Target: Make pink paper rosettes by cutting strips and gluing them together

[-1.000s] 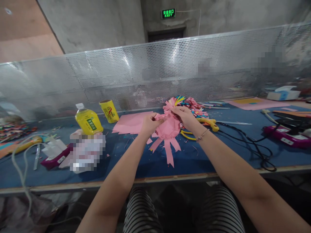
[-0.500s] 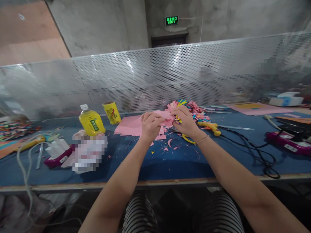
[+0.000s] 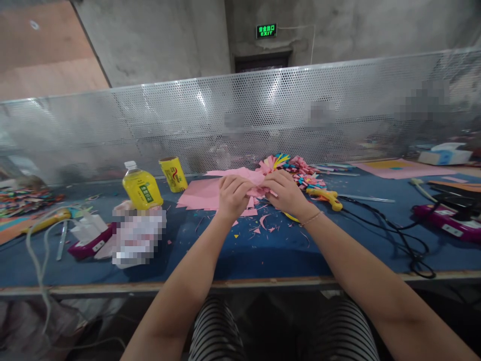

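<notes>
Between my hands is a piece of pink paper (image 3: 246, 174), raised a little over the table and partly folded or curled. My left hand (image 3: 233, 196) pinches its near left side with bent fingers. My right hand (image 3: 283, 190) closes on its right end, where narrow pink folds show by the fingertips. Beneath and to the left lies a stack of pink paper sheets (image 3: 197, 194). Just beyond my right hand sits a heap of colourful paper strips (image 3: 300, 168). Yellow handles (image 3: 291, 217), perhaps of scissors, show partly under my right wrist.
Left stand a bottle of yellow liquid (image 3: 142, 188) and a yellow can (image 3: 173, 174). A yellow glue gun (image 3: 325, 196) with a black cord lies right. Purple power strips (image 3: 92, 245) sit on both sides. Paper scraps (image 3: 263, 220) litter the blue table; a perforated metal screen (image 3: 169, 125) rises behind.
The pink paper has turned or spread out, with its far edge now reaching left beyond my left hand. My right hand has shifted slightly and its fingers have curled in closer.
</notes>
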Demonstrator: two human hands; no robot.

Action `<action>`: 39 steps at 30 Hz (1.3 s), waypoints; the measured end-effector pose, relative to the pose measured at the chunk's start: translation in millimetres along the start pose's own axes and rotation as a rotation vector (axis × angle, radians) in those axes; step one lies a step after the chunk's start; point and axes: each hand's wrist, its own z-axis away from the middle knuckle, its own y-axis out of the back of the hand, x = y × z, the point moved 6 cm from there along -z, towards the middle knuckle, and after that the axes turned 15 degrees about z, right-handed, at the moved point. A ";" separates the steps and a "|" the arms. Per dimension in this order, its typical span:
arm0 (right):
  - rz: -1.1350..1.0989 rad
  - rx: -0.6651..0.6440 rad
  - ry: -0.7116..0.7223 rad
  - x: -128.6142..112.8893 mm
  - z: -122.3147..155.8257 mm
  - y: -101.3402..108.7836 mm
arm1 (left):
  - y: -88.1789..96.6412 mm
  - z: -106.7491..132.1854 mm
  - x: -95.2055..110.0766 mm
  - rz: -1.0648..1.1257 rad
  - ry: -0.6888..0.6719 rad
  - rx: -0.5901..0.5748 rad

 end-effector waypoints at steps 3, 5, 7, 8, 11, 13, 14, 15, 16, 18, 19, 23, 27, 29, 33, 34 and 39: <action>-0.002 -0.011 -0.015 1.6 0.8 -1.5 | -1.4 0.8 -1.5 0.015 0.032 -0.014; -0.004 -0.004 -0.021 2.5 0.7 -1.2 | -2.4 1.5 -0.5 0.020 0.032 -0.026; -0.007 0.007 -0.022 2.8 0.3 -0.5 | -2.9 1.9 1.0 0.022 0.025 -0.031; -0.011 0.013 -0.023 2.9 0.1 -0.2 | -2.9 1.9 1.5 0.021 0.023 -0.032; -0.022 0.024 -0.029 2.9 0.2 -0.1 | -2.6 1.6 2.6 0.005 0.021 -0.031; -0.026 0.020 -0.032 2.5 0.5 -0.8 | -2.3 1.1 3.2 -0.017 0.018 -0.026; -0.028 0.016 -0.033 2.2 0.5 -1.2 | -2.1 0.8 3.7 -0.029 0.013 -0.021; -0.028 0.009 -0.033 1.7 0.4 -1.5 | -1.9 0.6 4.2 -0.038 0.007 -0.014; -0.026 0.002 -0.033 1.4 0.3 -1.9 | -1.7 0.4 4.7 -0.042 -0.001 -0.007; -0.019 -0.010 -0.035 0.9 -0.3 -2.2 | -1.8 0.3 5.3 -0.041 -0.007 0.000; -0.017 -0.012 -0.034 0.7 -0.5 -2.2 | -2.2 0.2 5.2 -0.040 -0.004 -0.002; -0.010 0.004 -0.025 0.7 -0.7 -1.7 | -3.0 0.5 4.2 -0.050 0.016 -0.007; 0.001 -0.010 -0.030 1.5 -0.1 -3.6 | -3.6 1.5 3.1 -0.045 0.036 -0.020; -0.004 -0.016 -0.034 1.9 0.0 -4.3 | -4.1 2.2 2.1 -0.048 0.049 -0.030; -0.020 -0.012 -0.031 2.2 0.2 -4.7 | -4.9 2.9 2.2 -0.037 0.034 -0.028; -0.023 -0.009 -0.028 2.2 0.3 -4.6 | -4.9 3.0 2.6 -0.032 0.023 -0.024; -0.011 -0.017 -0.031 2.5 0.6 -4.4 | -5.1 2.8 3.5 -0.029 0.008 -0.021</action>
